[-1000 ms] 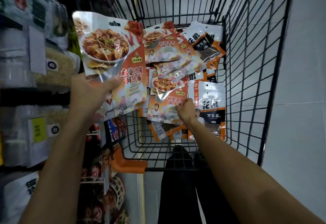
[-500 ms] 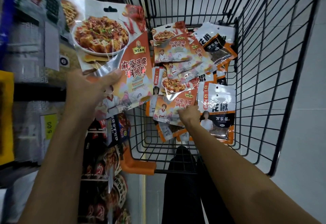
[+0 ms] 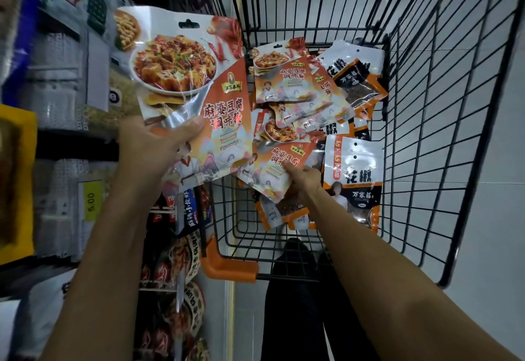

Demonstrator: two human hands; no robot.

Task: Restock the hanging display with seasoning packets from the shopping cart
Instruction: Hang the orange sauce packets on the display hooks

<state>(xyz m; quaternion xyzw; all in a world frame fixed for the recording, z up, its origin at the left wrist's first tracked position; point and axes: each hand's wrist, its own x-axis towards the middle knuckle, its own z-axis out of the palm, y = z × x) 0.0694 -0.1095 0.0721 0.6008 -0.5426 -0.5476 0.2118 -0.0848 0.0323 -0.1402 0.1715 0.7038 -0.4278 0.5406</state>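
1. The left hand (image 3: 154, 147) grips a seasoning packet (image 3: 193, 85) by its lower left corner, thumb laid across the front and fingers hidden behind it.
2. That packet is glossy, white at the top with a black hang slot. It shows a bowl of red-sauced tofu and red chillies, and its lower half is orange with bold red Chinese lettering and a cartoon figure in white.
3. It's held upright and slightly tilted, up in the air over the left rim of the shopping cart (image 3: 426, 133), in front of the shelves.
4. Down in the cart, the right hand (image 3: 305, 180) pinches a second packet (image 3: 272, 170) of the same design at its lower edge, thumb on top.
5. Behind it lies a loose pile of packets (image 3: 295, 85), overlapping every which way on the wire floor.
6. Pepper packets (image 3: 355, 173) in white, black and orange lie along the right side of the basket.
7. The cart is black wire with an orange corner bumper (image 3: 227, 267).
8. Low on the left, the hanging display (image 3: 181, 261) carries dark and red packets.
9. Higher up on the left, shelves hold pale bags, with a yellow price tag (image 3: 91, 200) on the edge.
10. Pale floor tiles (image 3: 497, 218) show through the wire on the right.
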